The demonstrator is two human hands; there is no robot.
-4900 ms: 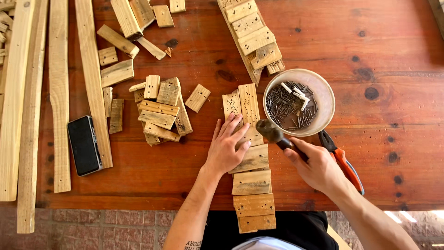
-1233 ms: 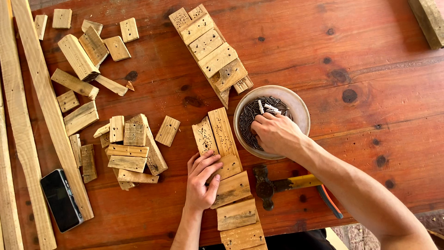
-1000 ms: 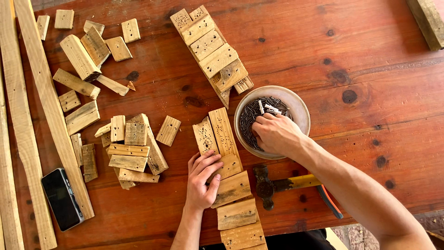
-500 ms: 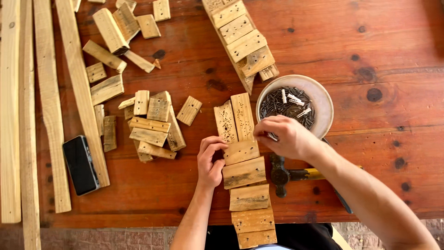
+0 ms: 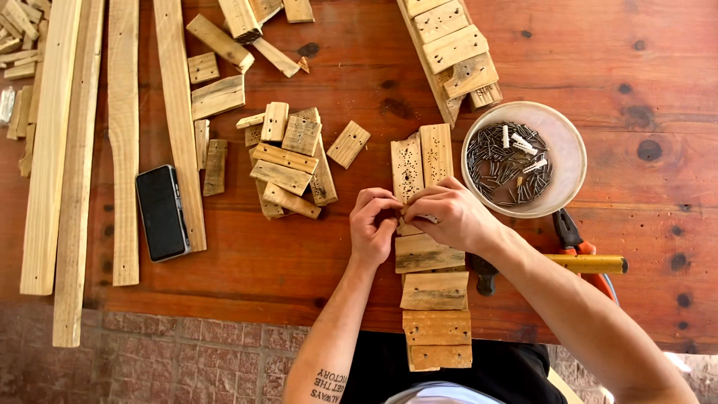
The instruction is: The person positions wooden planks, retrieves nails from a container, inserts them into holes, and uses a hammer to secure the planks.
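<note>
Both hands met over a row of short, pale wooden slats (image 5: 432,290) laid crosswise on a long strip that ran toward the person along the reddish-brown wooden table (image 5: 643,67). The left hand (image 5: 374,227) had its fingers curled inward, the tips pinched together at the edge of one slat near the far end of the row. The right hand (image 5: 452,215) lay just beside it, touching it, fingers bent and pressed down on the same slat; whether anything small sat between the fingertips could not be told.

Just beyond the hands stood two upright pale slats dotted with small holes (image 5: 421,158). Near the right hand sat a round white bowl holding dark metal nails (image 5: 570,153). Under the right forearm lay a hammer with a yellow handle (image 5: 587,263), and beside it orange-handled pliers (image 5: 582,245).

To the left of the hands lay a loose heap of short wooden blocks (image 5: 288,161), then a black phone (image 5: 161,213) resting between long pale planks (image 5: 124,142). Another slatted strip (image 5: 450,52) lay at the far edge of the table.
</note>
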